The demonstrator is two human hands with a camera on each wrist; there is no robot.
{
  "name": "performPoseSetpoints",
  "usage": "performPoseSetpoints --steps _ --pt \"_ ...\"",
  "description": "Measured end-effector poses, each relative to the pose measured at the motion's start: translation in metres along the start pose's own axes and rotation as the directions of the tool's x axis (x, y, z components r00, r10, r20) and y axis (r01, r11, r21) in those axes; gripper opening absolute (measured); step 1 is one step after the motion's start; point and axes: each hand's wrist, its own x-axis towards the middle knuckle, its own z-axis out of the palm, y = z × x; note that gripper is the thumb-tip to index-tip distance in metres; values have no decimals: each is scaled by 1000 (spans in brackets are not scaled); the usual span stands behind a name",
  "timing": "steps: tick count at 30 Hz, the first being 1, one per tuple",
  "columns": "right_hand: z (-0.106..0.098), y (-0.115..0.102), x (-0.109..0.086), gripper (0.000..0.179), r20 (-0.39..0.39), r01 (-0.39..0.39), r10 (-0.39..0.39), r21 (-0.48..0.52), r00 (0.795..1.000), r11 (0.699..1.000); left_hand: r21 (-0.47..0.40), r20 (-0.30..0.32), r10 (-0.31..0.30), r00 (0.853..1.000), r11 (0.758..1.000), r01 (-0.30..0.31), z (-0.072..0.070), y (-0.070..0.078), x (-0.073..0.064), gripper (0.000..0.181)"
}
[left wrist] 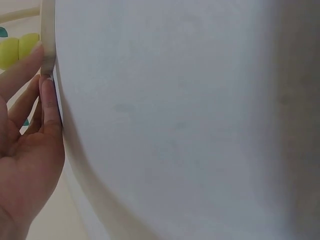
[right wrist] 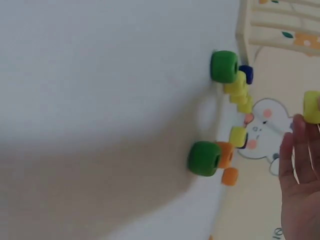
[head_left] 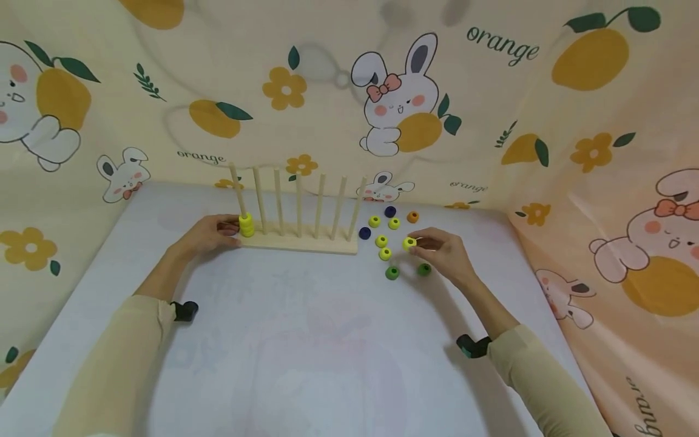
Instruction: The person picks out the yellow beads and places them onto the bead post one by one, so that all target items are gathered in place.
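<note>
A wooden rack (head_left: 300,244) with a row of upright pegs stands on the table. Yellow beads (head_left: 247,226) are stacked on its leftmost peg. At that same end, my left hand (head_left: 204,237) holds the base; in the left wrist view one fingertip lies beside the yellow beads (left wrist: 19,50) and another meets the base end (left wrist: 48,55). Right of the rack, my right hand (head_left: 445,252) pinches a single yellow bead (head_left: 409,243) between thumb and fingers, raised over the table. That bead (right wrist: 311,107) shows at the right edge of the right wrist view, partly cut off.
Loose beads lie between the rack and my right hand: several yellow ones (head_left: 381,241), navy ones (head_left: 364,233), an orange one (head_left: 413,216) and two green ones (head_left: 392,273). A patterned cloth (head_left: 327,133) rises behind the white table (head_left: 306,340) and along its sides.
</note>
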Motion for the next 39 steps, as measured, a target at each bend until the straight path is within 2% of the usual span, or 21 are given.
performPoseSetpoints --steps 7,16,21,28,39 --pt "3 -38 4 28 -3 90 -90 28 996 996 12 0 3 1000 1000 -3 0 -5 0 73" --pt "4 -43 32 27 -26 207 -208 -14 978 978 -3 -8 -5 1000 1000 5 -5 -7 3 76" --pt "5 -56 43 27 -13 248 -248 -25 969 969 -12 -7 -13 1000 1000 13 -3 -7 5 75" --pt "7 -77 54 27 27 297 -296 -17 955 955 19 12 -13 1000 1000 13 -3 -3 7 76" --pt "15 -115 78 23 65 356 -353 -25 933 934 36 -1 0 1000 999 0 -2 -2 3 71"
